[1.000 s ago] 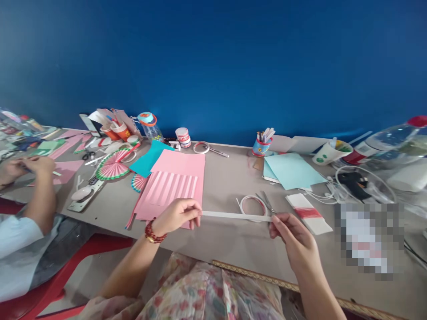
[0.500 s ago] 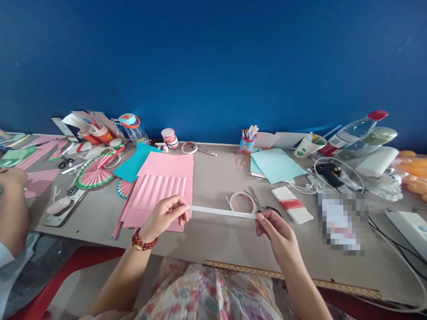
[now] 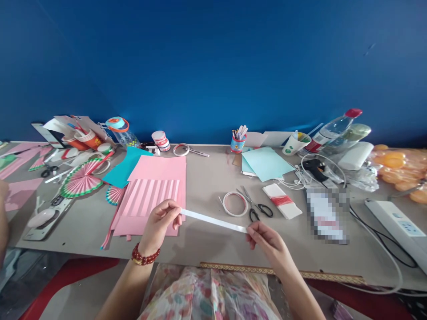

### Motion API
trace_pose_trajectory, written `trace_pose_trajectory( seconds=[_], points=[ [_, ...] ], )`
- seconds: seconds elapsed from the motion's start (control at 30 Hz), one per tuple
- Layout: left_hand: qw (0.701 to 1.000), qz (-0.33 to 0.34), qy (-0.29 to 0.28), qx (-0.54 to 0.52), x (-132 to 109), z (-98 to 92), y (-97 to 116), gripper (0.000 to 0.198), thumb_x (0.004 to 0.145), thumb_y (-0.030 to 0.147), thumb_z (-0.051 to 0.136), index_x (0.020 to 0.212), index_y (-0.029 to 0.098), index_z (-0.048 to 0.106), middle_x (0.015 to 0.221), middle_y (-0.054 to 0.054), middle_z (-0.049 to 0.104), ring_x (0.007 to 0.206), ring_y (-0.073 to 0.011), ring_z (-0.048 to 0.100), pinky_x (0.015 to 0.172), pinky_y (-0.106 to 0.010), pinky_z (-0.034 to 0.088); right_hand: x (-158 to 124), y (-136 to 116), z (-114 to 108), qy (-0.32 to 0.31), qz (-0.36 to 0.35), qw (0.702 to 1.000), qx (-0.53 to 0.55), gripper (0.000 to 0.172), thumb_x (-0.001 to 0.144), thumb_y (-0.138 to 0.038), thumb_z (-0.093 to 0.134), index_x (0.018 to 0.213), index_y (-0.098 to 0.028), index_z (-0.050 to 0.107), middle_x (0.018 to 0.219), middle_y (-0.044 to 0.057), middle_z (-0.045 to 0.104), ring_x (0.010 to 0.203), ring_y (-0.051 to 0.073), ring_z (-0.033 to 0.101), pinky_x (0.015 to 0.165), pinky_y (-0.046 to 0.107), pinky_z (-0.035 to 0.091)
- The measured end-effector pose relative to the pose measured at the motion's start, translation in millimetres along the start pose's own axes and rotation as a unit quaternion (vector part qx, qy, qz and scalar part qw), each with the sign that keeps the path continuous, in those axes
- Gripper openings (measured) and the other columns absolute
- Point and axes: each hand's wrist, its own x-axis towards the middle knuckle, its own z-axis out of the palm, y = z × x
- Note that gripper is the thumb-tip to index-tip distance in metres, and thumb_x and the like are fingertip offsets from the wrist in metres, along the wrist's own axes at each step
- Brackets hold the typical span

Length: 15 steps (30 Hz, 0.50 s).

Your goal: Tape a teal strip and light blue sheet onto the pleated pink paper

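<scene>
A narrow strip of white tape [image 3: 213, 221] is stretched between my two hands above the table's front part. My left hand [image 3: 163, 220], with a red bead bracelet on its wrist, pinches the left end. The right end is pinched in the fingertips of my right hand [image 3: 263, 240]; the strip slopes down towards it. Behind and left of the strip lies pleated pink paper [image 3: 153, 198] on flat pink sheets [image 3: 156, 166]. A roll of white tape [image 3: 234, 204] rests beyond the strip, beside black-handled scissors [image 3: 255, 206].
White card wound with red thread [image 3: 282, 201] lies right of the scissors. Pale blue sheets [image 3: 268, 163], a stick-filled cup [image 3: 238, 141] and a glue gun [image 3: 315, 170] stand or lie farther back. Left are a paper fan [image 3: 82, 180] and a teal sheet [image 3: 128, 165]. A person's arm [image 3: 3, 218] shows far left.
The view has shifted, so the table things appear farther left. My right hand has dropped slightly, and the strip tilts down to the right more. Both ends are still held.
</scene>
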Motion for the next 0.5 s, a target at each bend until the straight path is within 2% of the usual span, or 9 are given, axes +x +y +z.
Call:
trace_pose_trajectory(
  seconds=[0.1,0.13,0.2,0.3,0.37,0.43,0.5],
  points=[
    [0.999,-0.018,-0.041,-0.01,-3,1.8,1,0.024,0.089,0.035,0.058,0.073,0.018,0.053,0.058,0.003,0.057,0.049,-0.0087,0.047,0.052,-0.023,0.04,-5,4,-10,-0.054,-0.022,0.987,-0.152,0.033,0.095,-0.044,0.048,0.075,-0.02,0.059,0.061,-0.001,0.058,0.056,0.014,0.054,0.053,0.024,0.042],
    [0.998,-0.026,-0.062,-0.009,-3,2.5,2,0.025,0.089,0.035,0.058,0.072,0.018,0.053,0.057,0.003,0.056,0.049,-0.0088,0.048,0.051,-0.022,0.039,-5,4,-12,-0.047,-0.04,0.975,-0.216,0.031,0.095,-0.042,0.048,0.077,-0.021,0.06,0.062,-0.001,0.059,0.055,0.014,0.054,0.052,0.024,0.042],
    [0.994,-0.041,-0.102,0.005,-4,4.0,2,0.027,0.091,0.036,0.056,0.072,0.018,0.052,0.057,0.002,0.056,0.05,-0.0089,0.049,0.05,-0.021,0.039,-1,4,-14,0.01,-0.094,0.941,-0.324,0.023,0.095,-0.037,0.049,0.083,-0.023,0.063,0.073,0.001,0.065,0.06,0.016,0.058,0.054,0.026,0.044],
    [0.99,-0.048,-0.133,0.02,-3,6.5,2,0.027,0.092,0.036,0.055,0.073,0.017,0.053,0.058,0.002,0.057,0.05,-0.0087,0.05,0.05,-0.021,0.039,16,0,-7,0.087,-0.199,0.885,-0.411,0.018,0.094,-0.03,0.05,0.101,-0.023,0.065,0.098,0.008,0.069,0.086,0.023,0.064,0.075,0.034,0.051],
    [0.989,-0.045,-0.139,0.02,-3,7.4,2,0.026,0.093,0.036,0.054,0.074,0.017,0.053,0.058,0.002,0.057,0.05,-0.0084,0.05,0.05,-0.02,0.039,31,-2,1,0.078,-0.244,0.859,-0.443,0.02,0.093,-0.025,0.051,0.105,-0.022,0.065,0.105,0.011,0.068,0.097,0.027,0.061,0.085,0.039,0.049],
    [0.99,-0.039,-0.137,0.019,-4,6.3,3,0.026,0.093,0.035,0.054,0.074,0.017,0.053,0.058,0.003,0.057,0.05,-0.0083,0.049,0.05,-0.02,0.039,44,-5,8,0.056,-0.254,0.855,-0.448,0.017,0.091,-0.022,0.051,0.096,-0.022,0.067,0.095,0.01,0.069,0.091,0.026,0.062,0.082,0.039,0.049],
    [0.991,-0.034,-0.13,0.014,-7,3.2,5,0.026,0.094,0.034,0.054,0.074,0.017,0.053,0.059,0.003,0.056,0.052,-0.0086,0.05,0.05,-0.02,0.04,51,-8,11,0.042,-0.248,0.881,-0.401,0.016,0.092,-0.023,0.051,0.087,-0.022,0.066,0.086,0.007,0.069,0.085,0.024,0.062,0.08,0.037,0.049]
  ],
)
